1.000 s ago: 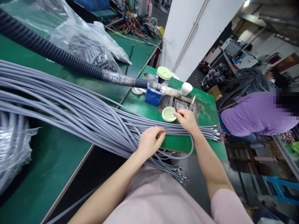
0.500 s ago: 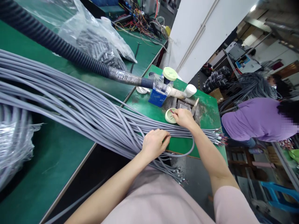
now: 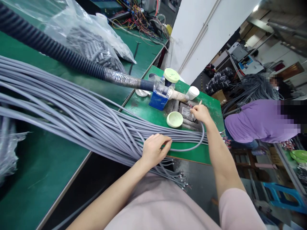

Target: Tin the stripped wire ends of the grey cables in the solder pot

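My right hand [image 3: 200,113] pinches the end of a grey cable [image 3: 203,132], its thin coloured wires pointing left over a small metal-topped pot [image 3: 188,112] set in the green table. From there the cable loops down and back toward my left hand [image 3: 156,147]. That hand lies on the bundle of grey cables [image 3: 115,123] with its fingers curled; the looped cable comes out beside its thumb, and the inside of the grip is hidden. Just left of the pot stands a round pale-green dish [image 3: 175,119]. The bundle's stripped ends [image 3: 225,140] are partly behind my right forearm.
A black corrugated hose [image 3: 72,60] crosses above the table, its pale nozzle [image 3: 178,95] close to the pot. Around it are a blue box [image 3: 158,100], a green-lidded jar [image 3: 171,75] and a white cup [image 3: 193,92]. A person in purple [image 3: 254,121] is at the right.
My right hand has moved right and slightly up, carrying the wire ends from the pale-green dish to above the pot. The left hand stays in about the same place.
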